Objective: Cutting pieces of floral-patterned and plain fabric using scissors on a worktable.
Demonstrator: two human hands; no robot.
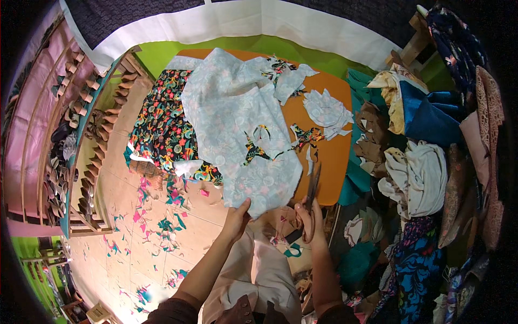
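Pale floral cloth [243, 129] spread over orange table [329, 146], near edge pinched in left hand [236, 220], thumb on top. Scissors [312, 194] gripped in right hand [312, 221], fingers through handles, blades pointed away, just beside cloth's right edge. Dark flowered cloth [162, 129] lay left of pale one, partly under it. Coloured scraps [156, 227] littered floor. Piled fabrics [421, 173] stacked at right.
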